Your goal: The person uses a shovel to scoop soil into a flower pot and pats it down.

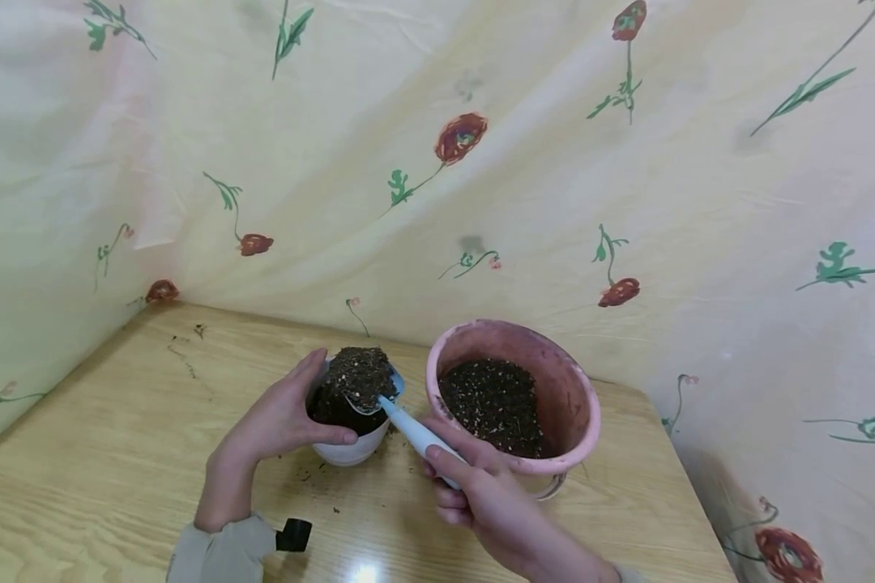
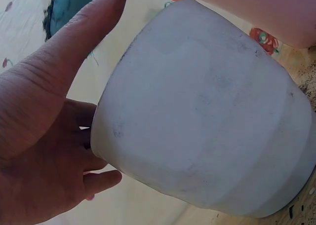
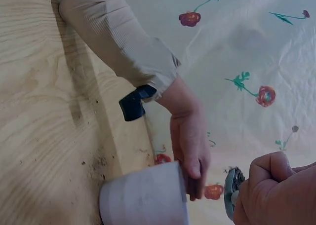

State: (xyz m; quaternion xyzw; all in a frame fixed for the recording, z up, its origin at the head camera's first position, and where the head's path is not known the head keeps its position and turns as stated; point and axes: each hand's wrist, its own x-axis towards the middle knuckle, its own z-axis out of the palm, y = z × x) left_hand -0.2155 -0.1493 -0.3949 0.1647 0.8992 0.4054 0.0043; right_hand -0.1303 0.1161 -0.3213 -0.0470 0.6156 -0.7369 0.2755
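A small white flower pot with dark soil inside stands on the wooden table. My left hand holds it at the rim, thumb along the near side and fingers behind. The left wrist view shows the pot's plain white wall close up, beside that hand. In my right hand I grip the light blue handle of a trowel. Its blade, heaped with soil, is over the pot's opening. From the right wrist, the trowel's edge appears above the pot's rim.
Right of the pot stands a pink tub part filled with dark, speckled soil. Crumbs of soil lie on the table around the pot and at the back left. A flower-printed sheet hangs behind. A black device sits at my left cuff.
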